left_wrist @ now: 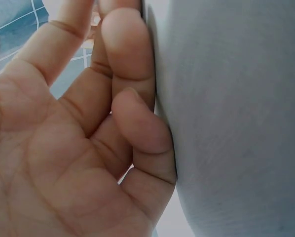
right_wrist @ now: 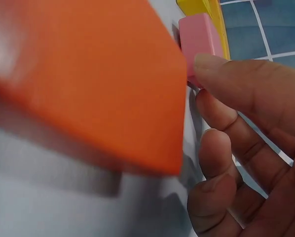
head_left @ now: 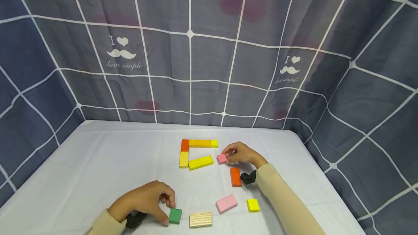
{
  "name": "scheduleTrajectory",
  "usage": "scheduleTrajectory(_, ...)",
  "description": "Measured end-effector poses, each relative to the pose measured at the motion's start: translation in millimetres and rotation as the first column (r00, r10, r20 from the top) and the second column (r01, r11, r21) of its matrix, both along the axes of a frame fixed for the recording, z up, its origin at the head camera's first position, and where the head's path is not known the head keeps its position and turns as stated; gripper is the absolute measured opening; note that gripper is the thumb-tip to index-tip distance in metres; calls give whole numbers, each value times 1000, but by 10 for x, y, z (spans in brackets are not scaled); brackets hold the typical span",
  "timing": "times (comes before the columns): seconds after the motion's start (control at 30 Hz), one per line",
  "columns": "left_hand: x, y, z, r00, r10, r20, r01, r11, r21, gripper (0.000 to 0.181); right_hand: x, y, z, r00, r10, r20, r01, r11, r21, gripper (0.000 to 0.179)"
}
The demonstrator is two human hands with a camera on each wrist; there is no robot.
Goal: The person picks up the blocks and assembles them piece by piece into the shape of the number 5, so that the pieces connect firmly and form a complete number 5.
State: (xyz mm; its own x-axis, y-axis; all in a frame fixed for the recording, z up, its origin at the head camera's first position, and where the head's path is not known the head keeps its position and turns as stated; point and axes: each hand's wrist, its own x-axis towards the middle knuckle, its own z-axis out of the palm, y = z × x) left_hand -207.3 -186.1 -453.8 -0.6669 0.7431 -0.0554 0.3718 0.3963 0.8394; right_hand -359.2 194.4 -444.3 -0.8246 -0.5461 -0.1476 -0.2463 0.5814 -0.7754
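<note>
Between thumb and fingertips, my right hand (head_left: 241,154) pinches a small pink block (head_left: 221,159), seen also in the right wrist view beyond the orange block (right_wrist: 98,84). That orange block (head_left: 235,177) lies just below the hand, near the wrist. My left hand (head_left: 148,199) grips a green block (head_left: 175,216) near the front, thumb on one side and a finger on the other; the left wrist view shows curled fingers (left_wrist: 132,49) against the tabletop, the block hidden. Left of the small pink block, a yellow block (head_left: 200,163) slants beside a block outline of orange (head_left: 200,143) and yellow (head_left: 184,159) pieces.
At the front lie a ribbed wooden block (head_left: 200,219), a larger pink block (head_left: 226,203) and a yellow square block (head_left: 253,205). A white cloth covers the table (head_left: 107,155). Dark checked curtains (head_left: 209,57) stand around its back and sides.
</note>
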Motion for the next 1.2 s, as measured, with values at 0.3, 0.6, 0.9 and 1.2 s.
scheduleTrajectory(0.3,-4,18,-1,1000,2,8,-2,1000,0,26,29,-80,36,999,43,-28,-43,999,-4,30)
scheduleTrajectory(0.6,-13,18,1,1000,6,8,-6,1000,-16,26,36,-132,18,999,33,-29,-32,999,32,26)
scheduleTrajectory(0.9,-19,17,6,1000,12,4,-11,999,-30,26,60,-163,27,999,45,-25,-44,998,44,23)
scheduleTrajectory(1.2,-14,8,5,1000,11,3,-11,1000,-27,27,56,-179,21,998,50,-32,-49,998,46,22)
